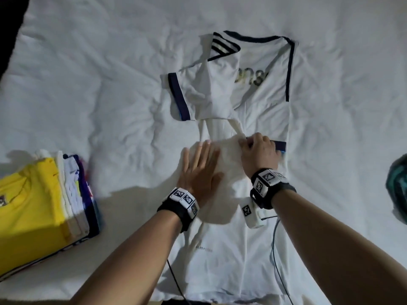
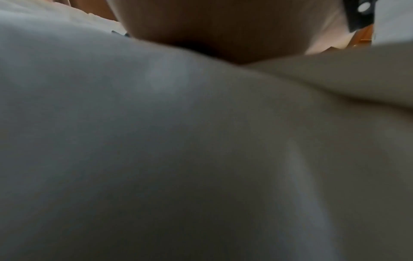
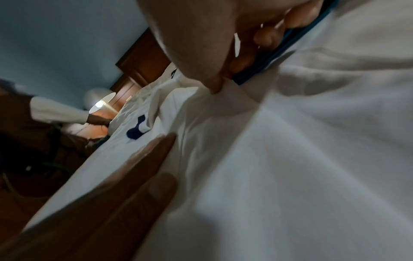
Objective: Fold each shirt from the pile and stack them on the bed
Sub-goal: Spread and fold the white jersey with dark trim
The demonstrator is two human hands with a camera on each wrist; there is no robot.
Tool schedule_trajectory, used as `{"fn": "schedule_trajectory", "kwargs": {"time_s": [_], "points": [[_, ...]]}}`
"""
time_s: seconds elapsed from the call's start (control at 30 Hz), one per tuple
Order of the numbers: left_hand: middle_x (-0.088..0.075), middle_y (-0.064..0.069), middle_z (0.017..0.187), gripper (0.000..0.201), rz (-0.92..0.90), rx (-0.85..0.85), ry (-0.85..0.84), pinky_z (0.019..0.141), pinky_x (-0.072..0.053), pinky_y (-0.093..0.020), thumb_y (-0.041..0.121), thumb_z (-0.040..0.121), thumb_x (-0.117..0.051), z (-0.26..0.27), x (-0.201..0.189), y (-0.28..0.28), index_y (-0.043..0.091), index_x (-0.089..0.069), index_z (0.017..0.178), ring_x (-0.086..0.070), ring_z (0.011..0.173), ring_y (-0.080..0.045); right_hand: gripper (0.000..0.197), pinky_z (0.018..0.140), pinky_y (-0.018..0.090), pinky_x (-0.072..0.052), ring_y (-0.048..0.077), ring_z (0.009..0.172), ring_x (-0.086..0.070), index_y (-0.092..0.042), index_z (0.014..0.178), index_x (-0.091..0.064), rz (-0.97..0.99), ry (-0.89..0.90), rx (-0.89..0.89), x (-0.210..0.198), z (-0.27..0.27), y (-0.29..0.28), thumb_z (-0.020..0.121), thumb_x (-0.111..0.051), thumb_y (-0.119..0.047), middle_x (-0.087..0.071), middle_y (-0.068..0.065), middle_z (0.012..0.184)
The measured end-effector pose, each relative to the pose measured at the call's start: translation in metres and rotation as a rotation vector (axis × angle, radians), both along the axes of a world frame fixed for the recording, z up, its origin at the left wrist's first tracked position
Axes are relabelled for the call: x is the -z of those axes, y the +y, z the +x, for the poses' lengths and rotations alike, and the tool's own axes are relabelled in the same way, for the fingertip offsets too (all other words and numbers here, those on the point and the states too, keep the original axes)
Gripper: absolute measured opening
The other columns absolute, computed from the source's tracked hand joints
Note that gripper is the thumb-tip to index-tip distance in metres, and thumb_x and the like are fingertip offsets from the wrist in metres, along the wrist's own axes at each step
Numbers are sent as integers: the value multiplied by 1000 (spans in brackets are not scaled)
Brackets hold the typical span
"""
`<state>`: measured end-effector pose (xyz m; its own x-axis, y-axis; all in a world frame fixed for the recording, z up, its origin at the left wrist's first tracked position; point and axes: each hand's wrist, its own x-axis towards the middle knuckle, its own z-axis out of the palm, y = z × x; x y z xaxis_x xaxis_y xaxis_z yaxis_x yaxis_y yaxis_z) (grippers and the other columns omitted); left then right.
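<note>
A white jersey with navy trim lies back-up on the white bed, its collar at the far end and its left sleeve folded in over the body. My left hand lies flat, fingers straight, pressing the cloth at the shirt's middle. Just to its right my right hand pinches the navy-edged cuff of the right sleeve, folded in across the body; the right wrist view shows thumb and fingers curled on that cuff. The left wrist view holds only blurred white cloth.
A stack of folded shirts, yellow on top, stands at the bed's near left. A dark teal garment shows at the right edge. Cables trail from my wrists over the shirt's hem. A lamp glows beyond the bed.
</note>
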<state>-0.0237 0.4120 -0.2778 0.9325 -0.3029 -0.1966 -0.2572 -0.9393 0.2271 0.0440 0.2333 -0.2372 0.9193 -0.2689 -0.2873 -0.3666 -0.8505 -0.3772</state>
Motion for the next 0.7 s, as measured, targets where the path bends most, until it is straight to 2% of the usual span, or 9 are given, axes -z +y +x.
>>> {"fn": "schedule_trajectory", "kwargs": {"time_s": [0.1, 0.17, 0.23, 0.27, 0.33, 0.43, 0.57, 0.63, 0.7], "points": [[-27, -14, 166, 66, 33, -8, 7, 117, -15, -74, 51, 101, -34, 2, -2, 4, 16, -36, 157, -25, 153, -39, 24, 101, 49, -32, 31, 113, -51, -20, 101, -55, -7, 36, 147, -5, 6, -5, 96, -52, -43, -61, 5, 115], [-47, -19, 153, 57, 25, 4, -45, 109, -30, -74, 46, 99, -35, 13, -14, 6, 15, -56, 141, -44, 140, -43, 21, 101, 49, -30, 31, 115, -48, -21, 108, -51, 12, -19, 173, -11, 9, -2, 91, -57, -29, -56, 5, 118], [-60, -16, 131, 37, -20, -34, -193, 94, -44, -58, 36, 97, -43, 40, -32, 13, 15, -66, 117, -57, 116, -39, 26, 97, 48, -32, 31, 111, -48, -20, 113, -53, -11, -150, 47, -18, 15, 9, 88, -59, -22, -55, 6, 116], [-61, -13, 122, 28, -38, -74, -263, 86, -45, -52, 30, 97, -48, 58, -40, 18, 15, -66, 111, -57, 105, -36, 27, 93, 48, -35, 32, 107, -49, -20, 113, -55, -29, -222, -52, -20, 19, 16, 87, -62, -21, -55, 6, 113], [-59, -10, 111, 17, -67, -144, -305, 79, -43, -46, 23, 97, -53, 101, -54, 32, 15, -66, 106, -55, 96, -34, 27, 85, 46, -38, 31, 97, -51, -21, 110, -61, -79, -331, -271, -22, 32, 31, 84, -67, -22, -56, 6, 106], [-57, -11, 111, 17, -11, -244, -242, 80, -43, -47, 22, 97, -55, 166, -63, 54, 16, -66, 108, -53, 101, -35, 34, 83, 46, -41, 30, 94, -51, -23, 114, -65, -148, -393, -592, -23, 55, 55, 81, -72, -27, -56, 5, 105], [-50, -14, 130, 36, 88, -235, -90, 91, -43, -52, 21, 94, -58, 228, -61, 72, 11, -56, 129, -48, 118, -39, 59, 101, 49, -31, 29, 116, -42, -21, 130, -58, -243, -299, -813, -14, 81, 84, 75, -76, -34, -50, 5, 134], [-44, -12, 141, 47, 129, -187, -5, 98, -41, -53, 24, 96, -55, 245, -56, 74, 13, -44, 141, -43, 128, -36, 51, 104, 52, -25, 28, 120, -40, -20, 119, -65, -291, -292, -827, -6, 89, 92, 71, -79, -31, -54, 5, 132], [-42, -10, 146, 51, 129, -175, 73, 103, -39, -53, 27, 99, -52, 256, -51, 72, 14, -37, 146, -40, 132, -34, 29, 104, 53, -23, 26, 112, -45, -22, 99, -70, -319, -358, -828, -1, 97, 92, 72, -77, -23, -59, 2, 112]]}}
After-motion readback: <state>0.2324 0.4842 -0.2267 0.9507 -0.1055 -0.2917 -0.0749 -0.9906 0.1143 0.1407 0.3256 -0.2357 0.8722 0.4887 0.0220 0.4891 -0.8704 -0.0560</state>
